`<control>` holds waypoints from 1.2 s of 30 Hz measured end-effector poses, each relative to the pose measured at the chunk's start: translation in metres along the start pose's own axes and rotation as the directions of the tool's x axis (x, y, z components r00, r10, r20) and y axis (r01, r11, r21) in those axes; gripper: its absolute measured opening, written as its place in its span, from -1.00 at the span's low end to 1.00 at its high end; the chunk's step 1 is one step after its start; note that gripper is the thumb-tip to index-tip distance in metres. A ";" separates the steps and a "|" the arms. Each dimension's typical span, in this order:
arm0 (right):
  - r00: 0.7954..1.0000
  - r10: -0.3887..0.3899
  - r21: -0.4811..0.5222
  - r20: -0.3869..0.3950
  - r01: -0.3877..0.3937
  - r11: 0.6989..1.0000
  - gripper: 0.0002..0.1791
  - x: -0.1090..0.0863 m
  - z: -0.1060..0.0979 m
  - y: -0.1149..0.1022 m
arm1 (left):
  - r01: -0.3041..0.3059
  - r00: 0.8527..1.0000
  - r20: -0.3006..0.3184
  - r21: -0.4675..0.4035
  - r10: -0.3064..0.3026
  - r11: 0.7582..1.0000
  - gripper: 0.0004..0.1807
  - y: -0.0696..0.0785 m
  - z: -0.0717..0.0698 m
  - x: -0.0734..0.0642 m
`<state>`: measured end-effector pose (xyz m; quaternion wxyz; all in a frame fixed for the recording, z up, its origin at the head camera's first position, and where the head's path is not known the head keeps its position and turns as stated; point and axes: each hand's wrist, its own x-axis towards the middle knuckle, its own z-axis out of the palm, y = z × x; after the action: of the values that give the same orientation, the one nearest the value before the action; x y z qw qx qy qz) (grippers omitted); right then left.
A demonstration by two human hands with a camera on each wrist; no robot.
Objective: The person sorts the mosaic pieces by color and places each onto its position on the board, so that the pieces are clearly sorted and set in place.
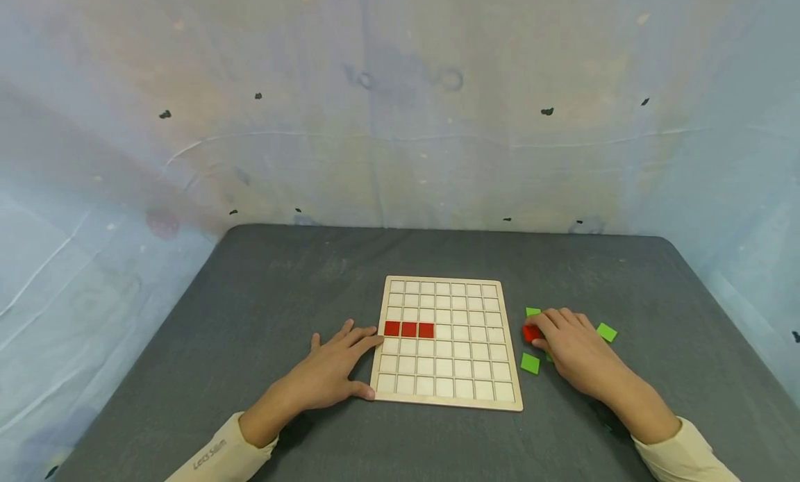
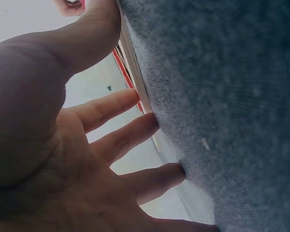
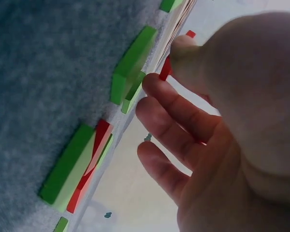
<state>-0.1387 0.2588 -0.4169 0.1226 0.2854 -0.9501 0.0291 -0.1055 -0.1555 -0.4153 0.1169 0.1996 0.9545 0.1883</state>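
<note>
A red tile (image 1: pixel 531 334) is pinched between the right hand's (image 1: pixel 578 353) thumb and fingers (likely light and stiff, best held by its edges), with green tiles (image 1: pixel 530 363) scattered around them. The left hand's (image 1: pixel 328 372) spread fingers touch the wooden grid board (image 1: pixel 462 333). Below the fingers lies a dark grey tabletop (image 1: pixel 300 273); beyond them hangs a pale sheet (image 1: pixel 400 169).

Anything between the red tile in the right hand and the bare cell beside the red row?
Nothing visible blocks the red tile: only bare cells and the board's rim lie between. The nearby green tiles and left hand lie off that line.
</note>
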 end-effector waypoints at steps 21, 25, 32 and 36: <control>0.999 -0.013 0.027 0.045 0.012 1.000 -0.58 0.001 -0.001 0.001 | 0.006 1.000 0.002 0.011 -0.006 1.000 -0.05 0.000 0.000 -0.001; 0.999 -0.009 0.029 0.050 0.007 1.000 -0.57 0.001 -0.003 0.000 | 0.010 1.000 0.008 0.019 -0.010 1.000 -0.06 0.001 -0.001 0.000; 0.999 -0.023 0.025 0.029 0.022 0.999 -0.54 0.000 -0.002 0.000 | 0.011 1.000 0.012 0.012 -0.011 1.000 -0.06 0.003 -0.003 0.000; 0.999 -0.042 0.018 0.014 0.042 0.999 -0.52 -0.001 0.000 0.000 | 0.010 1.000 0.015 0.018 -0.010 1.000 -0.06 0.003 -0.002 0.000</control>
<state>-0.1378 0.2597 -0.4168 0.1138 0.3065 -0.9445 0.0328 -0.1054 -0.1538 -0.4121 0.1233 0.1973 0.9562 0.1778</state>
